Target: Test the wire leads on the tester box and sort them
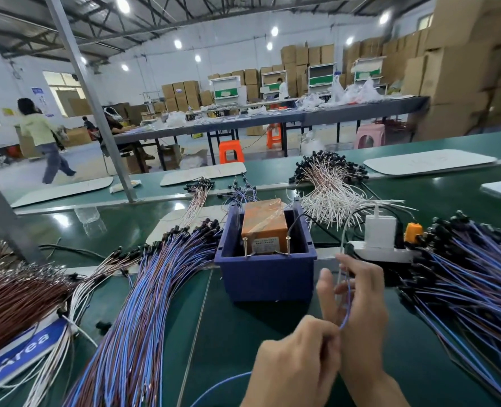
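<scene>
**Writing.** Blue-and-white sign (23,345) at the lower left edge, partly under wires: the word "Area" reads, the rest is covered. White label (265,245) on the near face of the tester box: print too small to read.

**Containers.** Dark blue plastic bin (265,273), open-topped, standing on the green bench (237,333). It holds the tester box (265,223), an orange block wrapped in clear tape. Two brass contact posts (245,246) stand upright at the near edge of the box, and a black wire runs to the right-hand one.

**Loose stock on the bench.**
- Blue-and-brown leads (143,304), a large fanned bundle left of the bin, black end caps pointing away.
- Brown leads (14,298), a dense bundle at the far left.
- Blue leads (472,277), a pile right of the bin, black caps toward the power strip.
- White leads (328,195), a heap behind the bin.

**Power.** White power strip (384,254) just right of the bin, carrying a white charger (379,230) and an orange plug (413,230).

**In hand.** One blue wire lead (348,304), bent in a loop, held in front of the bin and to its right, clear of the posts. The left hand (296,359) has curled fingers pinching the bottom of the loop. The right hand (363,304) is raised behind the lead with thumb apart; whether its fingers grip the lead cannot be told.
</scene>
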The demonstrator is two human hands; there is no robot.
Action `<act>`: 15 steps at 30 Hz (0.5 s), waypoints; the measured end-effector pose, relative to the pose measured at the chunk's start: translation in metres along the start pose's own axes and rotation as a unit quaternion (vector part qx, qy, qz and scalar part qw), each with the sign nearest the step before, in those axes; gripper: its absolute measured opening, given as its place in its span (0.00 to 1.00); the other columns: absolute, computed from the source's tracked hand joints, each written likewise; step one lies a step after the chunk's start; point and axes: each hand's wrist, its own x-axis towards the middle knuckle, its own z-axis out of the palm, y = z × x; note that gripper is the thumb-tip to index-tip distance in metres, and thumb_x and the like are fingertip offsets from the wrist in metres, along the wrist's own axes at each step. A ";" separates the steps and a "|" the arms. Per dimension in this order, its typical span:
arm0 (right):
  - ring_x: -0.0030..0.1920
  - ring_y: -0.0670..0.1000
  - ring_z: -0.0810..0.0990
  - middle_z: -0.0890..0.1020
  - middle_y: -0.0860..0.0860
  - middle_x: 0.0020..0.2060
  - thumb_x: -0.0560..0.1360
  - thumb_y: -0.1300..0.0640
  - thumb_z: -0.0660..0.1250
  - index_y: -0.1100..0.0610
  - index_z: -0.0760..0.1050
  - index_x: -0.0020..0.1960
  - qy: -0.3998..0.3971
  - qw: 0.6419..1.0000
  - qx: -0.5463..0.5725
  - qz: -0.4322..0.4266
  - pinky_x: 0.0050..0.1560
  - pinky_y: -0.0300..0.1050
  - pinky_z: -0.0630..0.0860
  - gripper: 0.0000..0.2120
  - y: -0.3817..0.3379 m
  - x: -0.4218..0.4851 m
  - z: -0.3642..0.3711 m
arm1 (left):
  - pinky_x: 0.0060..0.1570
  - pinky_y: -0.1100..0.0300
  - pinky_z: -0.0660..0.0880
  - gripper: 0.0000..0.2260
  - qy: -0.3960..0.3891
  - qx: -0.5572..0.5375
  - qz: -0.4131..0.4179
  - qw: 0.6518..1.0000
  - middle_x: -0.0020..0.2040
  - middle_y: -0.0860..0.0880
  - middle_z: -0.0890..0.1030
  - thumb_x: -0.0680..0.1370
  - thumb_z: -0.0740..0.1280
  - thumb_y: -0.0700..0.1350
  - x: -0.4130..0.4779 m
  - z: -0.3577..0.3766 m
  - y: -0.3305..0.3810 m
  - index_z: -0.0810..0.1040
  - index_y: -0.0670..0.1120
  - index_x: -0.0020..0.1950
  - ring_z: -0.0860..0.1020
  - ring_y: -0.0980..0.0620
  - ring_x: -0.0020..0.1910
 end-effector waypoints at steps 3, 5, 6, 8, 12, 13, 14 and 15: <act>0.41 0.43 0.76 0.68 0.45 0.55 0.82 0.42 0.57 0.49 0.73 0.50 0.034 0.999 -0.024 0.011 0.39 0.44 0.75 0.13 0.004 0.003 0.001 | 0.31 0.65 0.76 0.08 -0.030 -0.005 0.001 1.000 0.42 0.58 0.81 0.78 0.66 0.48 -0.004 -0.001 -0.003 0.74 0.57 0.56 0.79 0.61 0.34; 0.45 0.41 0.76 0.66 0.47 0.60 0.82 0.44 0.55 0.51 0.71 0.46 0.045 0.998 0.001 0.033 0.45 0.33 0.72 0.13 0.008 0.006 0.002 | 0.32 0.69 0.76 0.13 -0.049 -0.001 -0.011 0.999 0.43 0.60 0.83 0.77 0.67 0.49 -0.004 -0.005 -0.005 0.74 0.58 0.61 0.79 0.62 0.36; 0.47 0.40 0.76 0.67 0.49 0.61 0.83 0.47 0.55 0.53 0.71 0.46 0.053 0.998 0.013 0.035 0.48 0.28 0.70 0.14 0.012 0.009 0.001 | 0.33 0.70 0.75 0.15 -0.056 0.001 -0.013 0.998 0.44 0.60 0.83 0.76 0.67 0.49 -0.004 -0.006 -0.005 0.74 0.58 0.63 0.79 0.62 0.36; 0.49 0.40 0.75 0.72 0.53 0.57 0.85 0.52 0.53 0.56 0.72 0.43 0.075 0.996 0.015 0.035 0.52 0.26 0.66 0.16 0.019 0.016 -0.003 | 0.31 0.68 0.75 0.16 -0.058 0.015 0.001 0.998 0.44 0.60 0.83 0.77 0.67 0.50 -0.005 -0.008 -0.006 0.77 0.56 0.64 0.78 0.61 0.36; 0.34 0.46 0.76 0.77 0.51 0.33 0.84 0.45 0.53 0.53 0.69 0.34 0.157 0.961 0.101 0.202 0.40 0.38 0.71 0.23 0.030 0.028 -0.007 | 0.26 0.61 0.73 0.11 -0.060 0.095 0.052 0.992 0.43 0.57 0.82 0.82 0.63 0.49 -0.004 -0.017 -0.022 0.83 0.50 0.58 0.77 0.56 0.33; 0.32 0.44 0.76 0.76 0.49 0.29 0.84 0.44 0.54 0.53 0.67 0.32 0.183 0.939 0.147 0.251 0.39 0.36 0.71 0.24 0.033 0.031 -0.008 | 0.27 0.61 0.73 0.11 -0.057 0.110 0.056 0.991 0.42 0.56 0.81 0.83 0.62 0.49 -0.004 -0.020 -0.028 0.83 0.50 0.56 0.77 0.56 0.33; 0.30 0.44 0.76 0.75 0.46 0.26 0.83 0.45 0.55 0.53 0.66 0.32 0.207 0.914 0.197 0.287 0.38 0.36 0.72 0.23 0.036 0.035 -0.010 | 0.29 0.62 0.73 0.11 -0.051 0.121 0.054 0.990 0.41 0.56 0.80 0.84 0.61 0.49 -0.003 -0.024 -0.034 0.83 0.50 0.54 0.77 0.57 0.34; 0.28 0.45 0.75 0.72 0.45 0.23 0.83 0.48 0.55 0.53 0.66 0.32 0.226 0.890 0.238 0.317 0.37 0.37 0.72 0.22 0.040 0.040 -0.013 | 0.31 0.62 0.73 0.12 -0.041 0.130 0.049 0.989 0.40 0.56 0.79 0.84 0.60 0.49 -0.002 -0.028 -0.040 0.83 0.50 0.53 0.77 0.57 0.35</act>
